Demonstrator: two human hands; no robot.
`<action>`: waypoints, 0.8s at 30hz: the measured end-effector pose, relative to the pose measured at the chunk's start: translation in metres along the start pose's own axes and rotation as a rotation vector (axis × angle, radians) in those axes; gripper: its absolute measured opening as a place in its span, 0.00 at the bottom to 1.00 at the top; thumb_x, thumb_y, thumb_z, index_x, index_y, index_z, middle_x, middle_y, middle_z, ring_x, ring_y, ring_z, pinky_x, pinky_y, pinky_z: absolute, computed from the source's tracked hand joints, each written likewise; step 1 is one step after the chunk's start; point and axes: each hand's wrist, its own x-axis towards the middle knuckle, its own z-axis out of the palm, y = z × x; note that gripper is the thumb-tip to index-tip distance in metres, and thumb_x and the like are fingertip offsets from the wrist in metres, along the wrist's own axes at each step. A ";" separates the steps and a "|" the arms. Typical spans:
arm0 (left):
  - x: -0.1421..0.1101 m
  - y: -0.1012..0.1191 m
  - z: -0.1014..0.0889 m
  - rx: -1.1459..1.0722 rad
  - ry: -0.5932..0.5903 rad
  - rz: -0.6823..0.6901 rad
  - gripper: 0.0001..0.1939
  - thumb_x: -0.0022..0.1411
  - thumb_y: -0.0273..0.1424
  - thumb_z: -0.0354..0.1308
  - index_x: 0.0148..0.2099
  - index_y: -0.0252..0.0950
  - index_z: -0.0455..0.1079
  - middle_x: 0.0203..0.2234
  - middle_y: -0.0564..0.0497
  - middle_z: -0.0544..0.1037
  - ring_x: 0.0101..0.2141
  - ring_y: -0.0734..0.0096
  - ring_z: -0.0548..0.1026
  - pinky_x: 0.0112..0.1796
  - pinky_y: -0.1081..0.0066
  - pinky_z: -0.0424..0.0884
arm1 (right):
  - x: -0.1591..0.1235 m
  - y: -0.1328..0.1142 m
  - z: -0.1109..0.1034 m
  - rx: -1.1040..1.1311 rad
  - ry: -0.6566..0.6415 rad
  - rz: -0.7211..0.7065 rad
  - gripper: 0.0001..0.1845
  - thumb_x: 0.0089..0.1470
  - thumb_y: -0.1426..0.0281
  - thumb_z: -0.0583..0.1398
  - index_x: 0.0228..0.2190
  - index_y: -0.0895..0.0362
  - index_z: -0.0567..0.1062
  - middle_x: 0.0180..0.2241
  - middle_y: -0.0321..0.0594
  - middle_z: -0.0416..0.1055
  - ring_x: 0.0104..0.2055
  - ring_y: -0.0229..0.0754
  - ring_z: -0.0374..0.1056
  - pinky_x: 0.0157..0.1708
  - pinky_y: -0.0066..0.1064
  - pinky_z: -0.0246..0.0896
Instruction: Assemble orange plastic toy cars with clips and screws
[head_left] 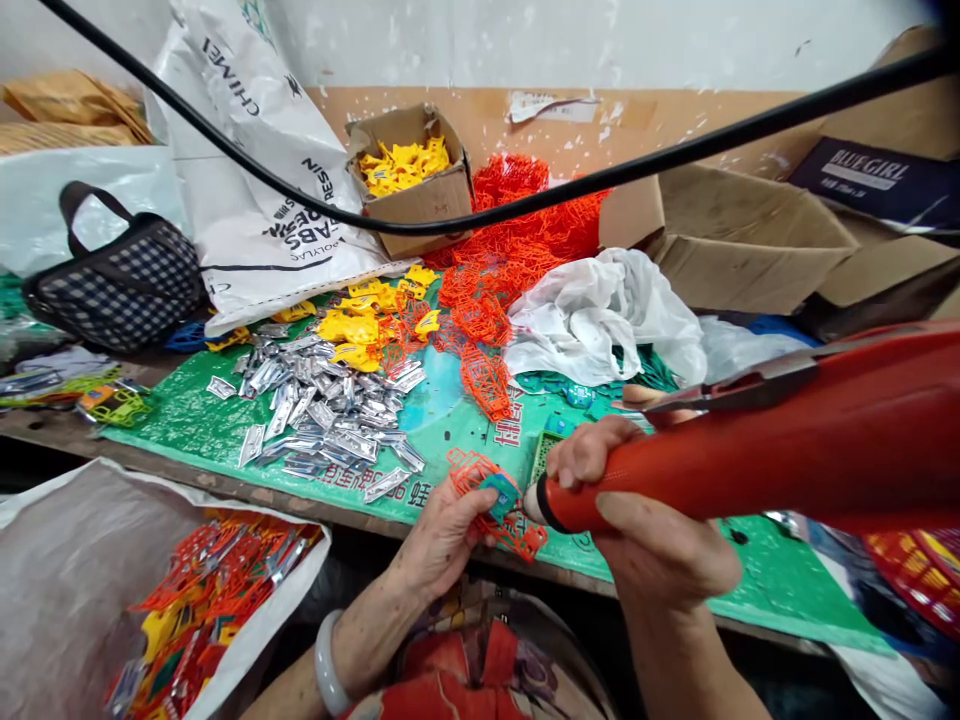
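My left hand pinches an orange plastic lattice frame with a teal plastic piece lying on it, the thumb pressing on the teal piece. My right hand is wrapped around a large red power screwdriver, its body running off to the right. The tool's pale nose points left and meets the right side of the teal piece; its very tip is too small to make out. A small green basket stands just behind the nose, partly hidden by my right hand.
Silver metal plates lie heaped on a green sheet, with yellow parts and orange frames behind. Cardboard boxes stand at back right. A black cable crosses overhead. An open white sack holds finished-looking pieces at front left.
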 end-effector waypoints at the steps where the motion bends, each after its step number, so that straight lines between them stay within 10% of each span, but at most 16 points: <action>1: 0.000 0.000 0.001 -0.002 0.001 -0.002 0.10 0.58 0.32 0.64 0.41 0.34 0.72 0.27 0.54 0.74 0.23 0.77 0.69 0.20 0.78 0.63 | -0.001 0.001 -0.001 0.001 -0.005 0.003 0.18 0.50 0.70 0.66 0.43 0.47 0.73 0.30 0.31 0.71 0.32 0.39 0.70 0.39 0.37 0.65; 9: 0.001 0.001 0.009 -0.021 0.008 -0.002 0.11 0.56 0.34 0.66 0.38 0.33 0.71 0.25 0.55 0.72 0.22 0.77 0.67 0.20 0.78 0.62 | -0.002 0.001 -0.002 -0.006 -0.034 0.032 0.29 0.50 0.68 0.68 0.52 0.41 0.67 0.30 0.29 0.72 0.32 0.39 0.69 0.40 0.38 0.63; 24: 0.001 0.005 0.015 0.035 0.061 0.003 0.12 0.53 0.34 0.67 0.35 0.33 0.71 0.23 0.56 0.69 0.21 0.79 0.64 0.19 0.78 0.60 | -0.007 0.012 -0.003 -0.208 -0.035 0.082 0.16 0.45 0.63 0.68 0.36 0.51 0.72 0.28 0.34 0.70 0.32 0.43 0.68 0.41 0.41 0.66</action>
